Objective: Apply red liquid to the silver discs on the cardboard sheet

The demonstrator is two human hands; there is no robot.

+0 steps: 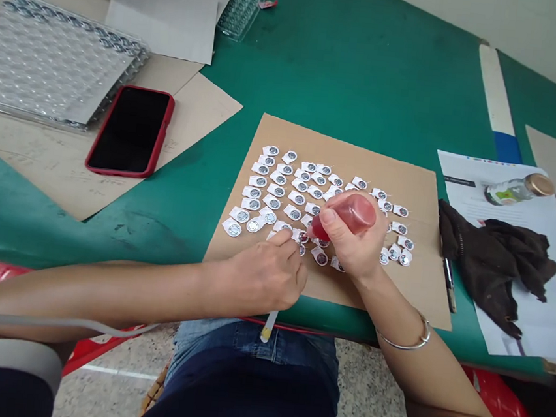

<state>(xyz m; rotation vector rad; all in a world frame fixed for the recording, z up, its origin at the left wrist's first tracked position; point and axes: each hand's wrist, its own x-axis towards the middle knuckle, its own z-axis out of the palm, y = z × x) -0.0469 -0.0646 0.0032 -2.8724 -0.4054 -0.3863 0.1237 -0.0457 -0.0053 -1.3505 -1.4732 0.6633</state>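
My right hand [365, 246] is wrapped round a small squeeze bottle [356, 213] of red liquid, tilted with its nozzle down to the left. The nozzle is at a small round silver-and-white piece [299, 235]; contact is hard to tell. Close by on the left, my left hand [269, 270] is closed, its fingertips at the nearest pieces. A thin whitish stick with a yellow end [269, 327] sticks out below this hand, toward my lap. Several similar pieces [251, 193] lie in rows on a brown cardboard sheet [329, 291], some hidden by my hands.
A red-cased phone [131, 130] and clear plastic trays [51, 62] lie at left, with grey card [166, 14] behind. To the right are a dark cloth [496, 262], a pen [449, 284], printed paper [463, 170] and a glass jar [518, 189] on the green table [370, 66].
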